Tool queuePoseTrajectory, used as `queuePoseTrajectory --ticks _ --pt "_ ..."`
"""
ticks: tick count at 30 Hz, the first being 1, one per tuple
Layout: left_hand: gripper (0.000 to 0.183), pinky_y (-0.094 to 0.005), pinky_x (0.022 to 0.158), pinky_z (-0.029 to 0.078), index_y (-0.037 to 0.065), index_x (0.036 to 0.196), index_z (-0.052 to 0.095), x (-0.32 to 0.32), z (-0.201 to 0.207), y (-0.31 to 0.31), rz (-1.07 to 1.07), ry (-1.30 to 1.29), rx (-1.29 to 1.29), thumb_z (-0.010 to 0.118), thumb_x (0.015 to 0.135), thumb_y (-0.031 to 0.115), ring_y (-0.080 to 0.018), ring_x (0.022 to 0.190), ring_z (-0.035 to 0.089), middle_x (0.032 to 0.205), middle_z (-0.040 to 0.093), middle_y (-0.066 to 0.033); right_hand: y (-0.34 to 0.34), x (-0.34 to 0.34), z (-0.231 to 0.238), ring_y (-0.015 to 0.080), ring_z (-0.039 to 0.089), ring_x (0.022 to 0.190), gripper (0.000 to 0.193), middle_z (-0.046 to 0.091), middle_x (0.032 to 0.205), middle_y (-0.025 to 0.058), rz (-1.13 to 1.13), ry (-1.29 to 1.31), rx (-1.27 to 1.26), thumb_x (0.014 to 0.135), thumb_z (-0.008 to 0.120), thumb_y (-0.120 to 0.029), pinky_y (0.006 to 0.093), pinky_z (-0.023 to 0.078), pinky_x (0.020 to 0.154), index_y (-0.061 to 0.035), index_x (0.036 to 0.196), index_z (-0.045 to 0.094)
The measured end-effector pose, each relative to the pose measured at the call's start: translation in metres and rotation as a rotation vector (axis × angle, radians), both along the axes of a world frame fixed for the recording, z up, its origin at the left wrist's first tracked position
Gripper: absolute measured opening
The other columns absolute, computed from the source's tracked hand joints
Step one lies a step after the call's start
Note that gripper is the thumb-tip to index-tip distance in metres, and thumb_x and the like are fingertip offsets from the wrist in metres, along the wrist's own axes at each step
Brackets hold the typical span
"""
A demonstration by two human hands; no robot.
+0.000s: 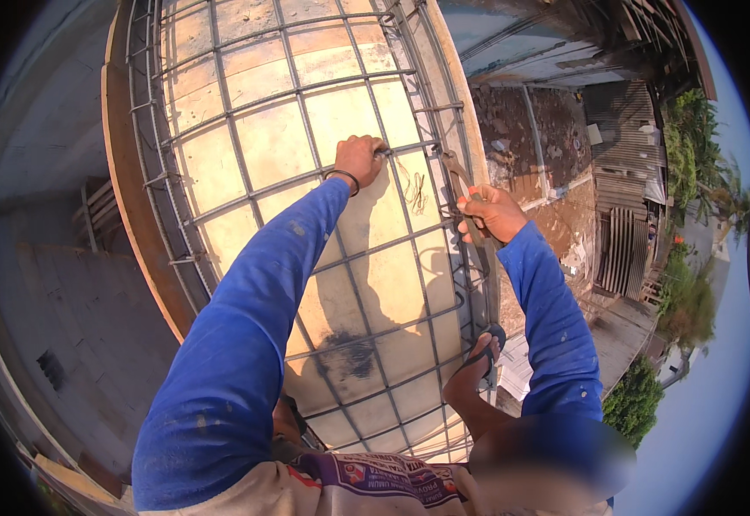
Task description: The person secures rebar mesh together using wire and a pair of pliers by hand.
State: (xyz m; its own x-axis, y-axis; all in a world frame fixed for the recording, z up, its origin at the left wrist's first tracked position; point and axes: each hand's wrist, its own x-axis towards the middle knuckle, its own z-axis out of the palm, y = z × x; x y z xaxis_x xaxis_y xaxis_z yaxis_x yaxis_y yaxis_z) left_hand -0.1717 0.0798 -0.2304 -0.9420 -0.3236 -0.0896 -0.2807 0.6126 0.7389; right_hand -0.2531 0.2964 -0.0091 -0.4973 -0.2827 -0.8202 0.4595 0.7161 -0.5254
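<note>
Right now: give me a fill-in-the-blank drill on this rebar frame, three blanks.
1. Both sleeves are ____ in colour.
2. The left hand grips a bar of the rebar grid, and its wrist wears a dark ____.
3. The right hand holds the grid's ____ edge, above a foot in a sandal resting on the bars.

Missing words: blue; band; right

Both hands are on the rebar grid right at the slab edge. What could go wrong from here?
1. The right hand grips steel at the formwork's outer edge, with rooftops far below: a slip could mean a fall.
2. The sandalled foot balances on thin bars and may slide.
3. The left hand closes on a rebar; loose tie wire could cut.
</note>
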Motion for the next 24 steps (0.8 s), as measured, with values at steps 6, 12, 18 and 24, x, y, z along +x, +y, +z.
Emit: queuePoseTrajectory --ticks 6,12,18,24 --pt "0.031 -0.0489 0.092 0.046 0.022 0.113 0.071 -0.009 0.004 -0.006 -0.101 -0.080 0.069 0.063 0.083 0.023 -0.0316 0.108 0.061 0.108 0.070 -0.0069 -0.020 -0.040 -0.024 0.0292 0.069 0.089 0.024 0.070 0.091 0.0120 0.734 0.369 0.250 0.078 0.070 -0.018 0.0402 0.053 0.081 -0.0045 0.098 0.065" --pt "0.029 -0.0490 0.093 0.045 0.023 0.110 0.074 -0.005 0.000 -0.007 -0.054 -0.092 0.061 0.062 0.084 0.022 -0.0304 0.106 0.062 0.108 0.071 -0.0051 -0.094 -0.003 0.001 0.0385 0.050 0.128 0.047 0.064 0.124 0.0167 1.373 0.775 0.759 0.081 0.066 -0.027 0.0621 0.027 0.114 -0.0189 0.127 0.063" --pt "0.028 -0.0481 0.092 0.045 0.022 0.109 0.075 -0.007 0.000 -0.004 -0.047 -0.090 0.048 0.063 0.084 0.022 -0.0297 0.105 0.063 0.106 0.072 -0.0047 -0.116 0.003 -0.009 0.0404 0.040 0.137 0.051 0.060 0.131 0.0153 1.514 0.710 0.893 0.085 0.065 -0.028 0.0698 0.014 0.116 -0.0228 0.135 0.059" --pt "0.028 -0.0481 0.092 0.046 0.022 0.109 0.075 -0.007 0.001 -0.005 -0.044 -0.093 0.028 0.062 0.084 0.022 -0.0301 0.105 0.063 0.106 0.072 -0.0051 -0.126 -0.006 -0.015 0.0385 0.052 0.126 0.030 0.067 0.122 0.0134 1.567 0.727 0.917 0.091 0.061 -0.022 0.0635 0.023 0.115 -0.0198 0.119 0.070"
